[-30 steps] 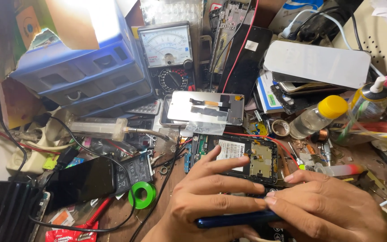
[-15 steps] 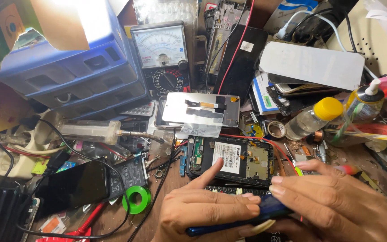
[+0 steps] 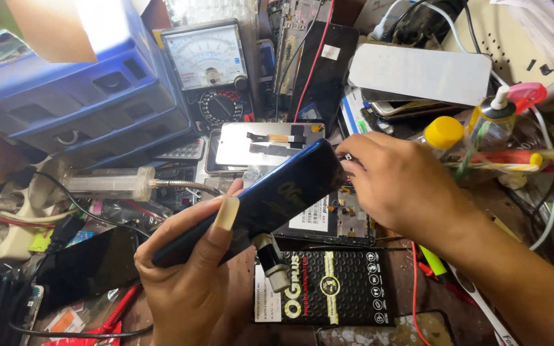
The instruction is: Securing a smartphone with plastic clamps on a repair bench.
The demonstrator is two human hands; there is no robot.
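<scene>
L hand [image 3: 193, 282] is nearest the camera, grip clenched round a dark blue phone back cover [image 3: 270, 198], thumb over its near edge, cover tilted up to the R. R hand [image 3: 399, 186] pinches the cover's far top corner, fingers closed on it. Under the cover, on the desk [image 3: 482, 211]: 1 opened phone [image 3: 335, 218] w/ its inner board showing, partly hidden by the cover and the R hand. Just in front of it lies 1 black flat package [image 3: 328, 288] w/ yellow print, and a small grey-tipped tool [image 3: 270, 263] on its L edge. Little free room: clutter touches on all sides. L of the hands: 1 dark phone screen [image 3: 84, 266], red wires, 1 clear syringe [image 3: 107, 182]. Further back: 1 silvery display panel [image 3: 267, 144], 1 yellow-capped bottle [image 3: 444, 133], 1 pump bottle [image 3: 495, 118]. Farthest: 1 blue drawer box [image 3: 78, 96], 1 analog meter [image 3: 209, 70], 1 white flat slab [image 3: 421, 74].
</scene>
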